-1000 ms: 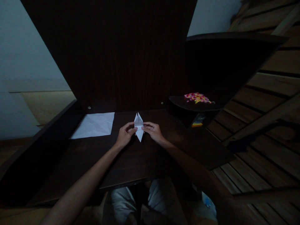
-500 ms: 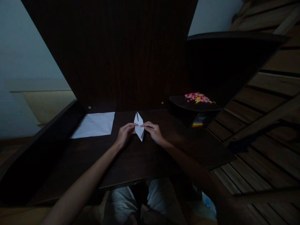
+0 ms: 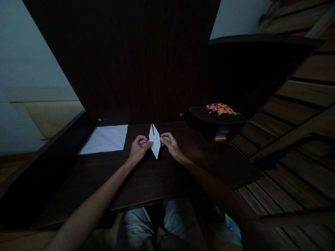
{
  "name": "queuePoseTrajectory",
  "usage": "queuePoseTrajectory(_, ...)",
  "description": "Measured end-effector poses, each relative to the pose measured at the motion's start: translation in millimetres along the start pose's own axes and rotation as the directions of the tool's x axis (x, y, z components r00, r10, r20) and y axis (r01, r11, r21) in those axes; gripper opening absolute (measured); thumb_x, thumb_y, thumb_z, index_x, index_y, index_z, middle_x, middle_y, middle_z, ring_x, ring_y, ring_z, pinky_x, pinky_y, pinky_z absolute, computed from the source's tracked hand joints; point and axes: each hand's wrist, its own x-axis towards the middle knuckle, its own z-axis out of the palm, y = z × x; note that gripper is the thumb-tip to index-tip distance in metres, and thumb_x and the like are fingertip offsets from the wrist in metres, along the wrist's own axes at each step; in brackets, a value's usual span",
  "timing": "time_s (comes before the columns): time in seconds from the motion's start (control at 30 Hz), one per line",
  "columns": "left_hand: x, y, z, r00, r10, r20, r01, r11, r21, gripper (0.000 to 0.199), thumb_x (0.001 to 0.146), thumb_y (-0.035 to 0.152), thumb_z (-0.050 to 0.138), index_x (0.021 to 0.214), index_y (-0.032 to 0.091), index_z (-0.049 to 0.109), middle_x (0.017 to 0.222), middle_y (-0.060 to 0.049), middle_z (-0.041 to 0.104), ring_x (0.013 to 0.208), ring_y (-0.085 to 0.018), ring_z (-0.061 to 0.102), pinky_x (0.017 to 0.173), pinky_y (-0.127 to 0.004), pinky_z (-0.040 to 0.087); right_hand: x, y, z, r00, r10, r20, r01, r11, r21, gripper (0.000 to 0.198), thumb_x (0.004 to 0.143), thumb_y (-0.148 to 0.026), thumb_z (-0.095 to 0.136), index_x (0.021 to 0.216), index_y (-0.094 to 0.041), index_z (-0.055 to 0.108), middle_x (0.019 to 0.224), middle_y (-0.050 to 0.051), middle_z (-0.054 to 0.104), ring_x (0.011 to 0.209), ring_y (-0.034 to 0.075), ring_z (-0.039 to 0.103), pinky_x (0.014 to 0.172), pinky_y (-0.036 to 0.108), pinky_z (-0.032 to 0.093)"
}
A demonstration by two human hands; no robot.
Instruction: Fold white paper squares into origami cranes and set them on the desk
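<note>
Between my hands is a piece of folded white paper (image 3: 155,141), a narrow diamond with a dark slit running down from its upper tip. My left hand (image 3: 140,146) pinches its left edge, the thumb lying on the front face. At the opposite edge, my right hand (image 3: 170,144) has its thumb and fingers closed on the right corner. The fingertips behind the paper are partly hidden. The diamond is held just over the dark wooden desk (image 3: 146,184).
A creased white sheet (image 3: 107,138) lies at the desk's back left. Small pink, red and yellow pieces (image 3: 221,108) are heaped on a rounded corner shelf (image 3: 217,119) at the right. A tall dark panel (image 3: 141,62) closes off the back, and a raised side board (image 3: 44,150) bounds the left.
The folded paper now lies flatter, its front face closed and smooth. My left thumb has come onto the front, and my right hand has shifted slightly outward to the right corner.
</note>
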Motion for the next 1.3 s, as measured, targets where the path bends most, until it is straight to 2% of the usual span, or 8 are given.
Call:
queuePoseTrajectory(0.13, -1.2, 2.0, 0.6, 1.0, -0.002, 0.016, 0.002, 1.0, 0.001, 0.044, 0.054, 0.03, 0.08, 0.075, 0.02, 0.043, 0.066, 0.004, 0.064, 0.062, -0.013, 0.064, 0.065, -0.027, 0.05, 2.3, 3.3, 1.1, 0.997, 0.028, 0.07, -0.021, 0.995, -0.096, 0.026, 0.068, -0.042, 0.07, 0.076, -0.02, 0.058, 0.074, 0.0, 0.061, 0.071, 0.014, 0.058, 0.068, 0.027, 0.046)
queuePoseTrajectory(0.23, -0.8, 2.4, 0.4, 1.0, -0.021, 0.021, 0.021, 1.0, 0.005, 0.045, 0.053, 0.029, 0.08, 0.078, 0.019, 0.044, 0.066, 0.003, 0.066, 0.062, -0.014, 0.065, 0.066, -0.027, 0.05, 3.7, 6.7, 0.5, 0.998, 0.02, 0.061, -0.013, 0.994, -0.108, 0.028, 0.065, -0.043, 0.072, 0.071, -0.019, 0.059, 0.069, 0.0, 0.061, 0.067, 0.014, 0.058, 0.065, 0.026, 0.045)
queuePoseTrajectory(0.4, -0.6, 2.2, 0.1, 0.997, -0.053, 0.054, 0.053, 0.999, 0.012, 0.048, 0.054, 0.033, 0.081, 0.092, 0.016, 0.057, 0.069, 0.0, 0.068, 0.064, -0.015, 0.064, 0.068, -0.029, 0.049, 3.6, 8.0, -1.1, 0.999, -0.008, 0.045, 0.013, 0.994, -0.108, 0.029, 0.063, -0.044, 0.074, 0.068, -0.019, 0.06, 0.067, 0.0, 0.06, 0.065, 0.014, 0.057, 0.062, 0.026, 0.046)
queuePoseTrajectory(0.53, -1.7, 1.8, -0.1, 0.993, -0.059, 0.102, 0.05, 0.994, 0.093, 0.034, 0.06, 0.039, 0.079, 0.08, 0.014, 0.067, 0.073, -0.003, 0.069, 0.067, -0.016, 0.063, 0.066, -0.028, 0.048, 2.2, 5.5, -1.2, 0.998, -0.017, 0.054, 0.022, 0.994, -0.103, 0.03, 0.064, -0.045, 0.073, 0.068, -0.019, 0.06, 0.067, 0.0, 0.062, 0.066, 0.014, 0.058, 0.063, 0.027, 0.047)
queuePoseTrajectory(0.7, -2.0, 1.9, -1.5, 0.992, -0.041, 0.121, 0.023, 0.989, 0.145, 0.027, 0.061, 0.04, 0.078, 0.065, 0.016, 0.067, 0.063, -0.001, 0.066, 0.06, -0.014, 0.059, 0.06, -0.026, 0.045, 1.8, 4.6, -2.0, 0.998, -0.031, 0.051, 0.037, 0.992, -0.122, 0.028, 0.064, -0.043, 0.074, 0.067, -0.018, 0.061, 0.066, 0.001, 0.062, 0.064, 0.015, 0.058, 0.061, 0.027, 0.047)
queuePoseTrajectory(0.93, -0.9, 0.7, -4.7, 0.985, -0.04, 0.166, 0.017, 0.99, 0.138, 0.026, 0.061, 0.037, 0.078, 0.062, 0.015, 0.064, 0.064, -0.002, 0.066, 0.062, -0.014, 0.059, 0.062, -0.026, 0.045, -0.4, 2.5, -3.1, 0.998, -0.002, 0.065, 0.01, 0.992, -0.124, 0.027, 0.062, -0.041, 0.075, 0.061, -0.018, 0.06, 0.059, 0.0, 0.06, 0.055, 0.013, 0.055, 0.053, 0.026, 0.043)
queuePoseTrajectory(1.07, -0.7, 0.3, -5.4, 0.985, -0.031, 0.17, 0.012, 0.993, 0.114, 0.024, 0.063, 0.035, 0.077, 0.062, 0.015, 0.064, 0.064, -0.001, 0.065, 0.062, -0.014, 0.058, 0.063, -0.025, 0.043, -2.2, -3.4, -1.3, 0.998, 0.023, 0.054, -0.018, 0.996, -0.091, 0.024, 0.062, -0.038, 0.074, 0.061, -0.018, 0.061, 0.06, 0.0, 0.061, 0.056, 0.013, 0.055, 0.053, 0.025, 0.043)
queuePoseTrajectory(1.3, -1.7, 4.0, -3.9, 0.985, -0.029, 0.171, 0.015, 0.996, 0.085, 0.021, 0.062, 0.031, 0.076, 0.057, 0.015, 0.062, 0.059, 0.002, 0.061, 0.057, -0.011, 0.054, 0.059, -0.023, 0.041, -4.0, -8.5, 0.1, 0.989, 0.076, 0.127, -0.069, 0.996, -0.061, 0.027, 0.066, -0.042, 0.072, 0.064, -0.016, 0.063, 0.055, -0.002, 0.056, 0.046, 0.009, 0.048, 0.043, 0.022, 0.037)
